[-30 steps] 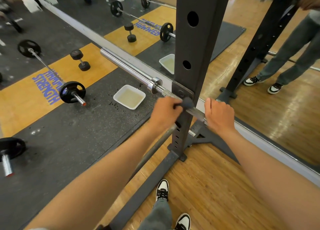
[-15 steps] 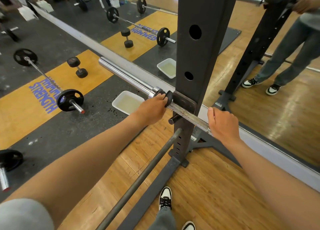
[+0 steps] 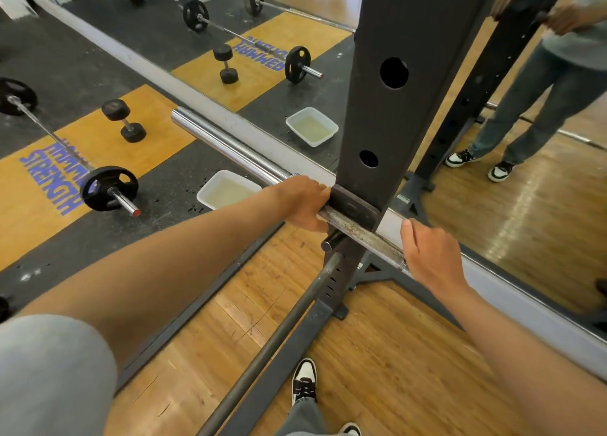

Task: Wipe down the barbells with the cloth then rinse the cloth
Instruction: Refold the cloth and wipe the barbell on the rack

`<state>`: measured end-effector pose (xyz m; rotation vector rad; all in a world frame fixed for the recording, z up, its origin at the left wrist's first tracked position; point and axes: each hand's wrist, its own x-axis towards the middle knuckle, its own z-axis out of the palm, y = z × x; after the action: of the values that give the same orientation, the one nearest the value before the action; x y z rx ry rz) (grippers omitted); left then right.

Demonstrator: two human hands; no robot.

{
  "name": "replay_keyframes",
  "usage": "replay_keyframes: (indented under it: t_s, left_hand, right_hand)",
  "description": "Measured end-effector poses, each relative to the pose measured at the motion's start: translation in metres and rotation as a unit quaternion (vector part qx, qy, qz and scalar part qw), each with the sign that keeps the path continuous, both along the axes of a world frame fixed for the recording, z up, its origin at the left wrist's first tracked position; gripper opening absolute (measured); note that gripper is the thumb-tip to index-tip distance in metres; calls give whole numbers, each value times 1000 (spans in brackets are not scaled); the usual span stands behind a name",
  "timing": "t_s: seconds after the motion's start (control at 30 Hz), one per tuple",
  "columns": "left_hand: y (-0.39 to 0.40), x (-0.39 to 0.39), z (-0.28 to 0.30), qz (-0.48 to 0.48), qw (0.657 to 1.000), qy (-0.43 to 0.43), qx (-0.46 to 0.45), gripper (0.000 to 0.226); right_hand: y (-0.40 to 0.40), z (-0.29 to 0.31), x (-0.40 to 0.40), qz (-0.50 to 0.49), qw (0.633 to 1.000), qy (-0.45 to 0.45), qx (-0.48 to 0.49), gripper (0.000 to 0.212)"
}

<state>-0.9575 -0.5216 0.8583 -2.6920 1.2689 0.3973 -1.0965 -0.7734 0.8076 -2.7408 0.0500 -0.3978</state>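
Gym floor (image 3: 377,353), white tub (image 3: 226,189) holding yellowish liquid (image 3: 226,193)

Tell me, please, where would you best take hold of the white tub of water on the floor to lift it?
Grip the white tub by its two opposite rims, coming from above, and keep it level. It is shallow, wide and open-topped, with liquid in it, so a one-sided hold would probably tip and spill it.

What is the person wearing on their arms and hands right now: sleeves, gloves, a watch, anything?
Both forearms are bare, with no gloves, watch or rings showing on the left hand or right hand. A grey short sleeve covers the left upper arm; the right arm's sleeve is out of frame.
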Motion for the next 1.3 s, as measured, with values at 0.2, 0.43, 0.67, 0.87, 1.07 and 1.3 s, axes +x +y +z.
replay_keyframes:
  t_s: [0.2,0.43,0.67,0.87,1.07,1.3]
  left_hand:
    - [-19,28,3,8,983,89,158,59]
    - [-26,53,-3,-16,976,117,181,59]
    - [-44,66,4,17,929,265,257,52]
    - [-24,55,-14,-60,981,96,155,44]
    - [10,10,-73,-37,972,-224,-67,37]
    - [-4,37,-37,-92,992,-60,69,33]
  right_hand:
    - [2,1,1,-17,1000,22,6,46]
    - [4,7,0,-18,999,42,2,49]
    - [2,2,1,-31,999,39,-8,43]
    - [4,4,0,-46,998,48,-8,41]
    - [3,2,-1,-51,997,57,-30,43]
    - [5,2,2,-54,998,43,-13,42]
